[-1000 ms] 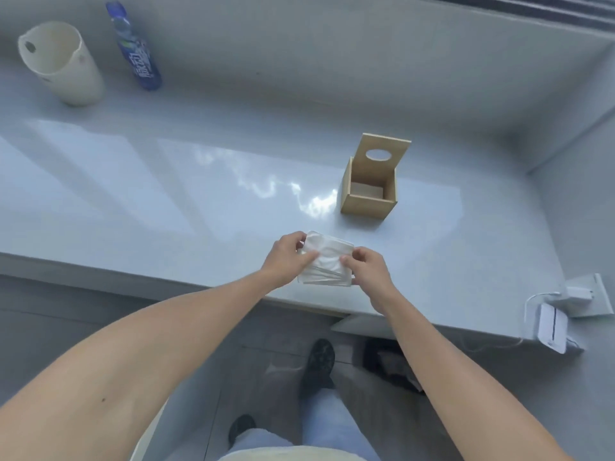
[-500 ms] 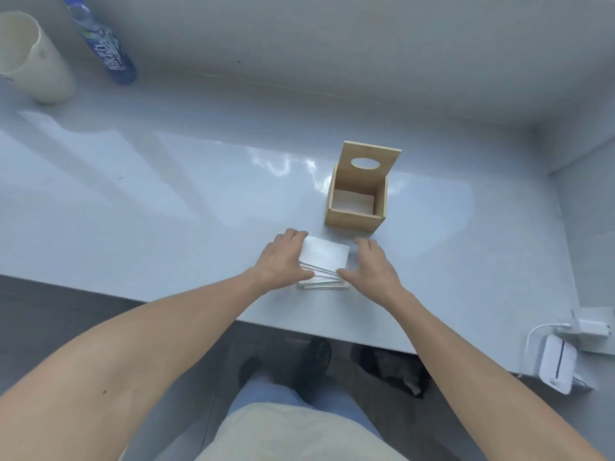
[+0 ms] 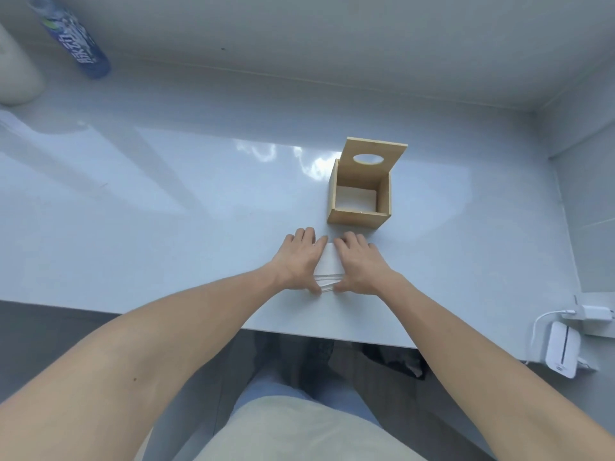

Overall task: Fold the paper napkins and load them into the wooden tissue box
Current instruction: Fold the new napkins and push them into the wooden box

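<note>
The small stack of folded white paper napkins (image 3: 327, 266) lies flat on the glossy pale blue-grey bench (image 3: 166, 211), close to its near edge, and your two hands cover it from either side. Your left hand (image 3: 298, 261) presses palm down on the stack's left part, its fingers (image 3: 307, 236) held together and pointing toward the far side, the thumb tucked against the stack's near edge where the layered folds show. Your right hand (image 3: 359, 264) mirrors it on the right part, fingers together and flat, thumb meeting the same near edge; a strip of white napkin shows between the two hands. Just beyond your fingertips, apart from the stack, stands the square light wooden tissue box (image 3: 361, 197), its lid with the oval slot tipped up at the far side and the inside open, with something white at the bottom. Well away at the far left corner of the bench stand a blue-labelled clear plastic bottle (image 3: 75, 41) and, beside it, a cream-coloured container (image 3: 16, 74) cut off by the frame. Off the bench's near right end, a white charger and cable (image 3: 585, 312) sit beside a small white device (image 3: 562, 354).
</note>
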